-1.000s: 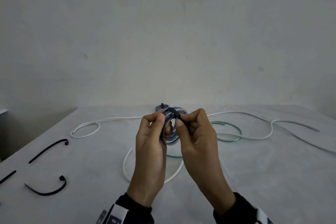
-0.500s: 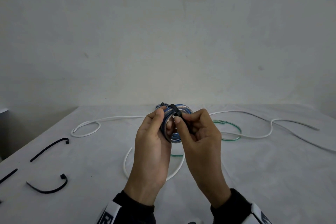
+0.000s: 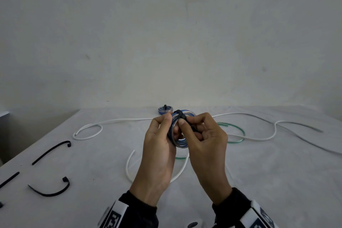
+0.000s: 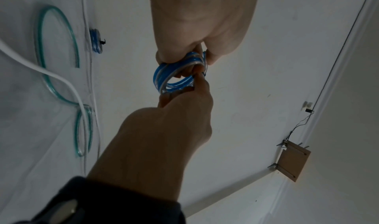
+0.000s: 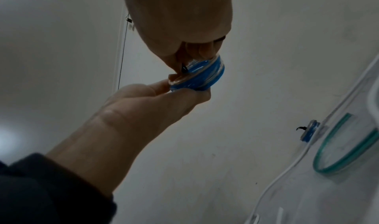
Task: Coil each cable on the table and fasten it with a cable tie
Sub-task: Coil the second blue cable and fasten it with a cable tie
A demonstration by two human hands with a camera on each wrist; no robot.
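Above the table's middle I hold a small blue-and-clear cable coil (image 3: pixel 182 143) (image 4: pixel 174 80) (image 5: pixel 205 75). My left hand (image 3: pixel 166 122) (image 5: pixel 180 89) grips its left side, thumb in front and fingers behind. A black cable tie (image 3: pixel 180 114) (image 5: pixel 184 68) loops over the top of the coil. The right hand (image 3: pixel 187 122) (image 5: pixel 184 62) pinches the tie's tail between thumb and forefinger, close against the coil. How tightly the tie sits is hidden by the fingers.
A second blue coil (image 3: pixel 165 109) with a black tie lies at the table's back. A long white cable (image 3: pixel 111 121) and a green cable (image 3: pixel 236 131) lie loose under and around my hands. Spare black ties (image 3: pixel 51 151) lie at the left edge.
Both hands and the coil have drifted slightly right. The right fingers have curled tighter on the tie's tail; the left hand's grip has not changed.
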